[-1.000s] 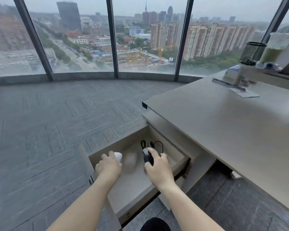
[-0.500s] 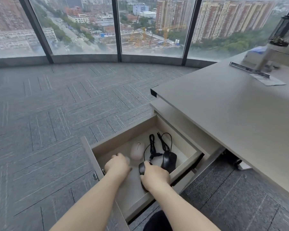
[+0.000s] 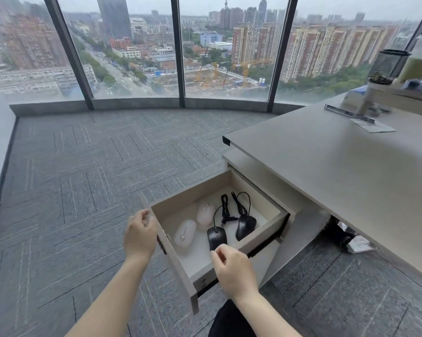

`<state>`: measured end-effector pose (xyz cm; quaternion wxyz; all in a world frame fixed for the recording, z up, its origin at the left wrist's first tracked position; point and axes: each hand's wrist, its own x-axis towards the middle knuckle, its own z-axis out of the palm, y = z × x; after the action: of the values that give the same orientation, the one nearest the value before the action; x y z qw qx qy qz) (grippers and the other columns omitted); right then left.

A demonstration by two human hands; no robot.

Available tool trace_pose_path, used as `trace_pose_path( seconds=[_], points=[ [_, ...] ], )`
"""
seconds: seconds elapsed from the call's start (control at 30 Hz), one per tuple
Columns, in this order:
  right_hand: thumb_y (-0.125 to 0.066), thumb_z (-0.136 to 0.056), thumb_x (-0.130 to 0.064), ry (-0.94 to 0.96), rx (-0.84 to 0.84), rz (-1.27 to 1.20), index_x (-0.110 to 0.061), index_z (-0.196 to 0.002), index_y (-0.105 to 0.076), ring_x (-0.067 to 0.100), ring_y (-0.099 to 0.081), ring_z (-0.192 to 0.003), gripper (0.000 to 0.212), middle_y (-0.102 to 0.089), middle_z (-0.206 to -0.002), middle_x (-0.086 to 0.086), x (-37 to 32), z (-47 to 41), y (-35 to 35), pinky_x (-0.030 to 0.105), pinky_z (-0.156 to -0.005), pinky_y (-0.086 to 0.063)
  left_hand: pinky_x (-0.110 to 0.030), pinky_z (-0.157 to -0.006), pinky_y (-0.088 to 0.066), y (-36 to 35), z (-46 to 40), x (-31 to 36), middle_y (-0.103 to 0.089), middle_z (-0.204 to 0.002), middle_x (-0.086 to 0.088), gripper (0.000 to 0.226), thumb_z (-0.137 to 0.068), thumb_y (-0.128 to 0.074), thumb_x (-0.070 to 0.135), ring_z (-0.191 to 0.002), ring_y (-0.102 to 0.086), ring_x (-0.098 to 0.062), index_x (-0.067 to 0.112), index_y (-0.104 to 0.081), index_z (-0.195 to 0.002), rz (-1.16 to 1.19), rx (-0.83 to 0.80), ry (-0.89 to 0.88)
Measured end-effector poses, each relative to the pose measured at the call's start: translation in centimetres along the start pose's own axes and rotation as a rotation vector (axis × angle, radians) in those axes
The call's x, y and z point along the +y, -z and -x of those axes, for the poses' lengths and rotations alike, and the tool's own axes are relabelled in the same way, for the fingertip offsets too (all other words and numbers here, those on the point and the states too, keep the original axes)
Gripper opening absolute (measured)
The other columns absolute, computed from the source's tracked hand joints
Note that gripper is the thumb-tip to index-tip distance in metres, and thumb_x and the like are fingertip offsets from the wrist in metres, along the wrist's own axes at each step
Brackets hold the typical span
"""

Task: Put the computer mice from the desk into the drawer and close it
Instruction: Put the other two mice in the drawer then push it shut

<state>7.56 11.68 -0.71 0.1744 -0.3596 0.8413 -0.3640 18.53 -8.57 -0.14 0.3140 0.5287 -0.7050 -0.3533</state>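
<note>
The beige drawer (image 3: 178, 261) under the desk (image 3: 326, 166) stands pulled out. Inside lie several mice: a white one (image 3: 185, 233), a pale pink one (image 3: 205, 213), and two black corded ones (image 3: 216, 237) (image 3: 245, 227) with coiled cables. My left hand (image 3: 139, 235) hovers at the drawer's front panel, fingers loosely curled and holding nothing. My right hand (image 3: 231, 266) hangs over the drawer's near side, just in front of a black mouse, fingers bent and holding nothing.
Grey carpet (image 3: 83, 190) spreads left of the drawer up to tall windows. At the desk's far right stand a mesh pen holder (image 3: 387, 65), a metal ruler (image 3: 348, 113) and a paper slip (image 3: 372, 126). A dark bag (image 3: 343, 234) lies under the desk.
Both hands have let go of the white and black mice inside the drawer and pulled back. The left hand moved to the drawer's front panel; the right rose toward me.
</note>
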Motion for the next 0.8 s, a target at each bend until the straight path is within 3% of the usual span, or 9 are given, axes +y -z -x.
trace_pose_path(
  seconds=[0.17, 0.27, 0.37, 0.53, 0.67, 0.8],
  points=[
    [-0.05, -0.083, -0.07, -0.002, -0.155, -0.011, -0.025, -0.089, -0.059, 0.01, -0.061, -0.082, 0.045, -0.064, -0.089, -0.009, -0.3, 4.1, -2.2, 0.032, -0.074, -0.052, -0.044, -0.101, -0.046, 1.1, 3.6, -2.6, -0.058, -0.129, -0.009, 0.047, -0.094, -0.047, 0.024, -0.12, -0.055, -0.029, 0.009, -0.049, -0.138, 0.256, -0.153, 0.297],
    [-0.054, -0.069, -0.08, -0.008, -0.223, 0.053, -0.032, -0.098, -0.054, 0.011, -0.061, -0.089, 0.056, -0.062, -0.097, -0.011, -0.3, 5.4, -3.6, 0.033, -0.074, -0.051, -0.042, -0.093, -0.047, 0.8, 5.1, -2.8, -0.059, -0.124, -0.007, 0.042, -0.096, -0.043, 0.028, -0.112, -0.058, -0.025, 0.011, -0.052, -0.134, 0.439, -0.24, 0.436],
    [-0.06, -0.072, -0.071, -0.014, -0.211, 0.096, -0.034, -0.1, -0.051, 0.012, -0.061, -0.09, 0.047, -0.062, -0.099, -0.012, 0.0, 5.9, -5.0, 0.037, -0.077, -0.053, -0.038, -0.092, -0.046, 0.2, 6.5, -2.3, -0.064, -0.122, -0.004, 0.033, -0.097, -0.039, 0.031, -0.106, -0.061, -0.018, 0.016, -0.062, -0.116, 0.631, -0.319, 0.526],
    [-0.063, -0.082, -0.057, -0.06, -0.127, 0.071, -0.03, -0.104, -0.052, 0.014, -0.062, -0.09, 0.036, -0.062, -0.104, -0.011, 0.4, 5.5, -4.7, 0.034, -0.074, -0.051, -0.036, -0.099, -0.044, -0.7, 6.8, -1.9, -0.061, -0.131, -0.003, 0.045, -0.099, -0.033, 0.036, -0.121, -0.056, -0.02, 0.015, -0.056, -0.132, 0.695, -0.374, 0.54],
    [-0.064, -0.083, -0.053, -0.1, -0.091, 0.026, -0.03, -0.099, -0.052, 0.012, -0.061, -0.088, 0.03, -0.063, -0.101, -0.012, 1.5, 4.6, -3.4, 0.033, -0.071, -0.052, -0.034, -0.093, -0.043, -2.3, 6.3, -0.8, -0.059, -0.134, -0.003, 0.047, -0.099, -0.032, 0.038, -0.123, -0.055, -0.02, 0.015, -0.055, -0.134, 0.733, -0.407, 0.561],
    [-0.065, -0.084, -0.05, -0.159, -0.034, -0.005, -0.027, -0.097, -0.053, 0.013, -0.061, -0.087, 0.029, -0.065, -0.099, -0.009, 3.3, 3.0, -1.5, 0.033, -0.07, -0.051, -0.035, -0.098, -0.042, -5.3, 6.0, 0.9, -0.054, -0.14, 0.0, 0.05, -0.099, -0.032, 0.039, -0.124, -0.054, -0.019, 0.016, -0.049, -0.14, 0.77, -0.451, 0.565]
  ],
)
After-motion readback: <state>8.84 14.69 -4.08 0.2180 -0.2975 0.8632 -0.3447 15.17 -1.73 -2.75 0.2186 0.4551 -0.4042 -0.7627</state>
